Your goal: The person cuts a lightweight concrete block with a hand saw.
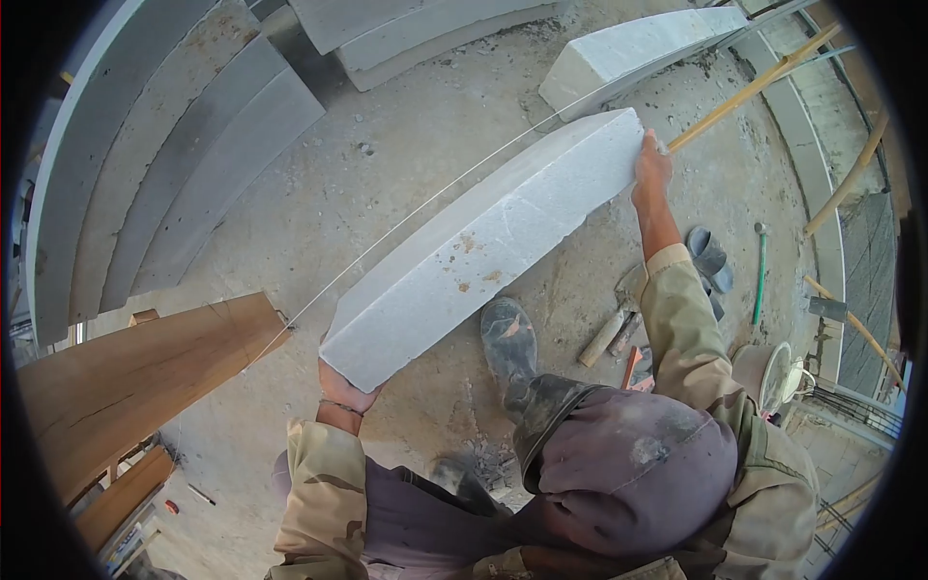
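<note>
A long pale aerated concrete block (493, 242) is held slantwise in front of me, its near end low on the left and its far end up on the right. My left hand (346, 391) grips the lower left end from beneath, its fingers partly hidden by the block. At the opposite end, my right hand (652, 169) is closed against the end face. Brown crumbs cling to the near face. A taut white string (416, 213) runs just behind the block, from a wooden board (164, 353) toward another pale block (638, 58) at the back.
Grey blocks (222, 184) stand stacked at upper left. My boot (508, 340) is on the concrete floor below the block. Right of it lie a wooden-handled tool (604, 336), a green-handled hammer (761, 275) and a bucket (749, 365). A pole (754, 89) slants behind my right hand.
</note>
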A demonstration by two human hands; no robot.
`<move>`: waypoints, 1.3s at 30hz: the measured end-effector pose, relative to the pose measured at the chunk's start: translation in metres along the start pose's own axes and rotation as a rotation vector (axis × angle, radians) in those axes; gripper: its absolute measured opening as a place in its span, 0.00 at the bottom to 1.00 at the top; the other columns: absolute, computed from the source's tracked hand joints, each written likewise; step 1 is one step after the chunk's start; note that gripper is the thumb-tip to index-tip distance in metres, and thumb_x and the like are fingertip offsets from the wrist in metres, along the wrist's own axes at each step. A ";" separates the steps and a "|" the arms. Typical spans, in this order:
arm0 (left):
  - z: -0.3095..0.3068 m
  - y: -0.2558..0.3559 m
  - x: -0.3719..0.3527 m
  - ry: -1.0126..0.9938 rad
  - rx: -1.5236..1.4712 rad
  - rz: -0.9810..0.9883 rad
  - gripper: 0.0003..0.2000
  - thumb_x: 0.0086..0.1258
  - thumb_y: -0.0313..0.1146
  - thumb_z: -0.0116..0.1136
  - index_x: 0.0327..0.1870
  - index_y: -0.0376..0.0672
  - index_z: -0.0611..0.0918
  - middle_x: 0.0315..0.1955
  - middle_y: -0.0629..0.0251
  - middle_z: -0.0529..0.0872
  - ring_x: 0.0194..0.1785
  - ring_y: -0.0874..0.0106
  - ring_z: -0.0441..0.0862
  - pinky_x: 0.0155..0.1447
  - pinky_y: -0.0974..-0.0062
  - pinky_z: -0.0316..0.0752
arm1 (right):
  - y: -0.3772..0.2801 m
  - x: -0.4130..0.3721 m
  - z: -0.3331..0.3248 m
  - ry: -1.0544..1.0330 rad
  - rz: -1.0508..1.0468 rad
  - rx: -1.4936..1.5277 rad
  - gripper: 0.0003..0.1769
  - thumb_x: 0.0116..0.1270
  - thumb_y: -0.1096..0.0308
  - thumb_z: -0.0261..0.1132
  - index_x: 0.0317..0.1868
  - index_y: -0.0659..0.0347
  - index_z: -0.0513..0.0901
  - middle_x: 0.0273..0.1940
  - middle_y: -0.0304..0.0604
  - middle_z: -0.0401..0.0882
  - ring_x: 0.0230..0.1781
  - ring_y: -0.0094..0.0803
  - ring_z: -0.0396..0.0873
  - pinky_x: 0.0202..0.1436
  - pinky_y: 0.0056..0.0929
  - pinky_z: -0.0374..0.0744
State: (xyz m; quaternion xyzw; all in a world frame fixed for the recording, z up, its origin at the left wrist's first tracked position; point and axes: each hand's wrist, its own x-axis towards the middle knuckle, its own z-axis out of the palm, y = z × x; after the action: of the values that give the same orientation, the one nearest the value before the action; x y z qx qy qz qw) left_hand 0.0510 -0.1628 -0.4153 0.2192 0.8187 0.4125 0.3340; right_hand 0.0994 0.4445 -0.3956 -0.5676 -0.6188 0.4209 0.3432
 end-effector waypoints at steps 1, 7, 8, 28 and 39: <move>0.001 0.003 -0.001 0.073 -0.819 -0.285 0.34 0.80 0.63 0.46 0.78 0.50 0.73 0.74 0.60 0.79 0.73 0.49 0.78 0.78 0.47 0.72 | -0.008 -0.006 -0.005 -0.012 -0.012 -0.001 0.38 0.80 0.46 0.64 0.65 0.81 0.80 0.63 0.57 0.85 0.61 0.43 0.84 0.66 0.40 0.79; -0.006 0.033 -0.005 0.092 -1.575 -0.652 0.37 0.80 0.63 0.49 0.81 0.47 0.71 0.73 0.53 0.80 0.72 0.51 0.80 0.75 0.49 0.75 | -0.011 -0.014 -0.035 -0.120 0.190 -0.119 0.48 0.73 0.39 0.69 0.70 0.81 0.75 0.65 0.63 0.82 0.65 0.49 0.82 0.68 0.40 0.78; -0.004 0.037 -0.002 0.106 -1.495 -0.651 0.37 0.81 0.63 0.50 0.81 0.46 0.71 0.72 0.51 0.80 0.72 0.52 0.81 0.75 0.49 0.76 | -0.010 -0.021 -0.034 -0.181 0.217 -0.050 0.47 0.72 0.38 0.69 0.72 0.76 0.76 0.67 0.61 0.81 0.66 0.48 0.82 0.68 0.43 0.78; -0.100 0.230 -0.257 0.529 -1.116 -1.030 0.41 0.80 0.63 0.56 0.83 0.43 0.64 0.74 0.51 0.75 0.73 0.51 0.77 0.72 0.49 0.79 | -0.036 -0.217 -0.106 -0.429 0.845 0.197 0.32 0.67 0.54 0.74 0.67 0.61 0.80 0.60 0.46 0.84 0.58 0.41 0.82 0.61 0.47 0.81; -0.202 0.344 -0.372 0.558 -0.666 -0.866 0.46 0.73 0.58 0.67 0.78 0.29 0.62 0.68 0.41 0.74 0.68 0.50 0.78 0.69 0.49 0.79 | -0.002 -0.433 -0.122 -0.502 1.252 0.512 0.31 0.70 0.49 0.65 0.67 0.58 0.79 0.63 0.48 0.83 0.63 0.45 0.81 0.66 0.52 0.77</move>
State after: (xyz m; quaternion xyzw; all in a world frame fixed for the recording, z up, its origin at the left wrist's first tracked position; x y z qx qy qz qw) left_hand 0.1862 -0.3120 0.0920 -0.3657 0.7171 0.5149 0.2946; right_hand 0.2605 0.0308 -0.3210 -0.6035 -0.1196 0.7883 0.0075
